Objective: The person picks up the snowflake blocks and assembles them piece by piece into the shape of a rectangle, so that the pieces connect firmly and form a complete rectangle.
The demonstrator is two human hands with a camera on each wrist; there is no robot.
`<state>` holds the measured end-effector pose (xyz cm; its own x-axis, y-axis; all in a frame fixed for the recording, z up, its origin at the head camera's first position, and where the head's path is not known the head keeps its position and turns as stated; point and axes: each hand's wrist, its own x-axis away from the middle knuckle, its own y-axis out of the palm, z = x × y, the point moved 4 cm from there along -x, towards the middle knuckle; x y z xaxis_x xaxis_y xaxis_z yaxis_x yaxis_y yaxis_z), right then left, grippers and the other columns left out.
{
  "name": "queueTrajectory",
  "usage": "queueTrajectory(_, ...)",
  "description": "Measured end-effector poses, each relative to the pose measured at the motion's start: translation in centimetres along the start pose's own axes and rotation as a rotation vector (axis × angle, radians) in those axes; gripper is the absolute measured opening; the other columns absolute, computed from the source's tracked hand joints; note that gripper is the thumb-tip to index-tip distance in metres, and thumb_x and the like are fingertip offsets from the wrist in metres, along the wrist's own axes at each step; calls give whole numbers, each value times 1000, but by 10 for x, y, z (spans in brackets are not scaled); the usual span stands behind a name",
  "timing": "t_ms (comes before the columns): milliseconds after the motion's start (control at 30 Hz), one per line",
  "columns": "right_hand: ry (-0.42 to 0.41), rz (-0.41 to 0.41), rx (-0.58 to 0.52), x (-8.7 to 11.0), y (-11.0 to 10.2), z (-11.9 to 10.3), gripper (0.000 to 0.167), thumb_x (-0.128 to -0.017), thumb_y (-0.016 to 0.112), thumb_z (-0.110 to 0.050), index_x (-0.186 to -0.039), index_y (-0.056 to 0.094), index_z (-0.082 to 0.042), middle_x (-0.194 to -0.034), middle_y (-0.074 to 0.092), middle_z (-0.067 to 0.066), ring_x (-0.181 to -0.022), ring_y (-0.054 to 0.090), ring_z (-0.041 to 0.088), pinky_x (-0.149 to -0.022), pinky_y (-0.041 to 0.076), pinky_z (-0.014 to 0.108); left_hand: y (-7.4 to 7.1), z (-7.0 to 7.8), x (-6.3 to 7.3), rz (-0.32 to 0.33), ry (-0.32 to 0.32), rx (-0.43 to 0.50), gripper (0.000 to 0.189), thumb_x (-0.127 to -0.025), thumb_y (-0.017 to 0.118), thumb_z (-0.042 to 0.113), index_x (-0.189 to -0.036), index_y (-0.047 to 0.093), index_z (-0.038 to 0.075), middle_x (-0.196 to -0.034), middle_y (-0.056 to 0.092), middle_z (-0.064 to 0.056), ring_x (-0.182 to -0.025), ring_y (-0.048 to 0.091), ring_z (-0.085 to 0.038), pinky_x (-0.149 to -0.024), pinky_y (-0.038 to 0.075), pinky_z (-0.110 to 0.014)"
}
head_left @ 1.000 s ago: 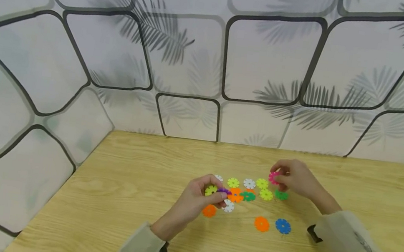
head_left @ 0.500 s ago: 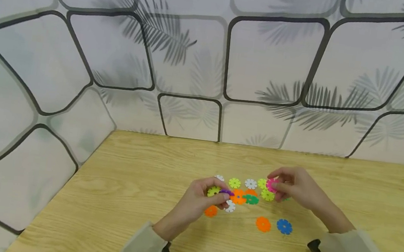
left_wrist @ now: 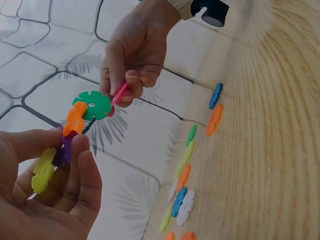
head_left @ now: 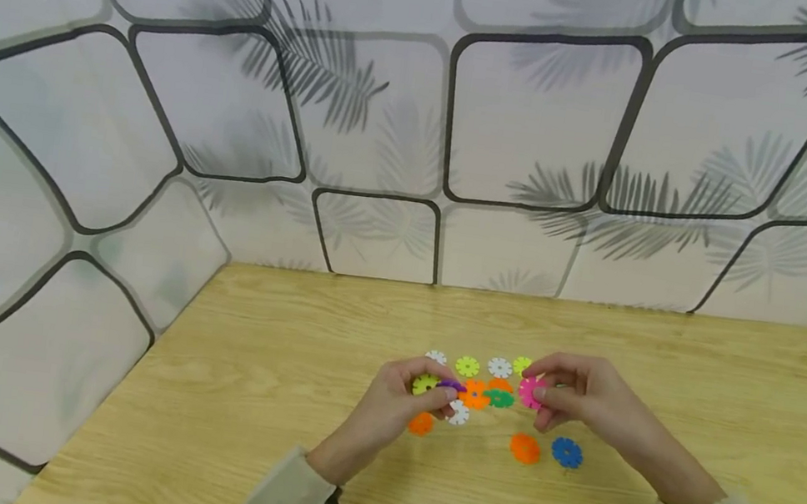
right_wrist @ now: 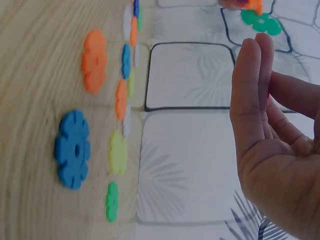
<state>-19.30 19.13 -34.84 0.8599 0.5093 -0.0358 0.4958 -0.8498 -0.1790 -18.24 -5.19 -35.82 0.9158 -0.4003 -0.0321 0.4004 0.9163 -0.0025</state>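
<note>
My left hand (head_left: 404,395) pinches a purple notched disc (left_wrist: 64,150) between thumb and fingers. It belongs to a joined chain: a yellow disc (left_wrist: 44,171) at one end, then the purple, an orange disc (left_wrist: 75,119) and a green disc (left_wrist: 93,105) at the far end. In my right hand (head_left: 586,396) a pink notched disc (head_left: 530,392) is pinched between thumb and fingertips. The left wrist view shows that pink disc edge-on, right at the green disc's rim. Fingers hide most of it in the right wrist view.
Loose flower-shaped discs lie on the wooden table (head_left: 219,397). An orange disc (head_left: 525,448) and a blue disc (head_left: 567,453) are nearest the right forearm. Several others, such as a white disc (head_left: 499,367) and a yellow disc (head_left: 468,366), lie behind the hands. A patterned wall (head_left: 376,232) borders the table's back.
My right hand has brought the pink disc left and nearer, from above the loose discs to beside the chain's green end. The left hand has stayed nearly still.
</note>
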Motion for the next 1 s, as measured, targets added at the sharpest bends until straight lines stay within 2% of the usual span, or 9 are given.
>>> queueTrajectory(133, -26, -8, -27, 3, 6, -1, 33, -101, 56, 4, -125, 47, 24, -93, 68, 14, -73, 72, 23, -72, 61, 38, 0, -1, 0, 2, 4, -2, 19, -98, 64, 0, -114, 67, -10, -100, 72, -9, -78, 68, -10, -81, 58, -32)
queueTrajectory(233, -28, -12, -46, 3, 9, 1, 34, -101, 55, 2, -126, 46, 24, -92, 68, 14, -73, 72, 22, -72, 61, 38, -1, -1, 0, 11, 0, -20, 20, -98, 64, 0, -115, 69, -9, -98, 73, -12, -77, 68, -10, -81, 58, -34)
queueTrajectory(367, -18, -10, -85, 2, 11, 3, 31, -103, 54, 1, -125, 48, 21, -91, 68, 13, -75, 72, 20, -74, 61, 38, -2, -2, -1, 31, -18, -38, 20, -98, 65, 2, -113, 72, -7, -95, 74, -17, -76, 68, -10, -85, 57, -44)
queueTrajectory(533, -9, 2, -131, 2, 11, 3, 22, -103, 53, 1, -122, 58, 9, -89, 69, 13, -75, 71, 20, -74, 61, 38, -2, -4, 0, 38, -16, -45, 19, -97, 66, 3, -113, 73, -6, -95, 73, -21, -79, 70, -16, -88, 55, -53)
queueTrajectory(767, 8, 14, -156, 2, 12, 4, 17, -103, 56, -1, -119, 61, 4, -88, 70, 11, -75, 72, 19, -74, 61, 37, -1, -5, 0, 51, -16, -27, 20, -97, 66, 3, -113, 72, -7, -100, 74, -11, -78, 67, -9, -84, 57, -37)
queueTrajectory(1000, 0, 11, -207, 1, 17, 5, 16, -103, 55, 0, -117, 61, 4, -86, 72, 6, -74, 72, 18, -72, 61, 35, 2, -7, 0, 34, 3, -7, 21, -97, 66, 2, -114, 71, -9, -103, 74, -13, -78, 67, -9, -83, 57, -34)
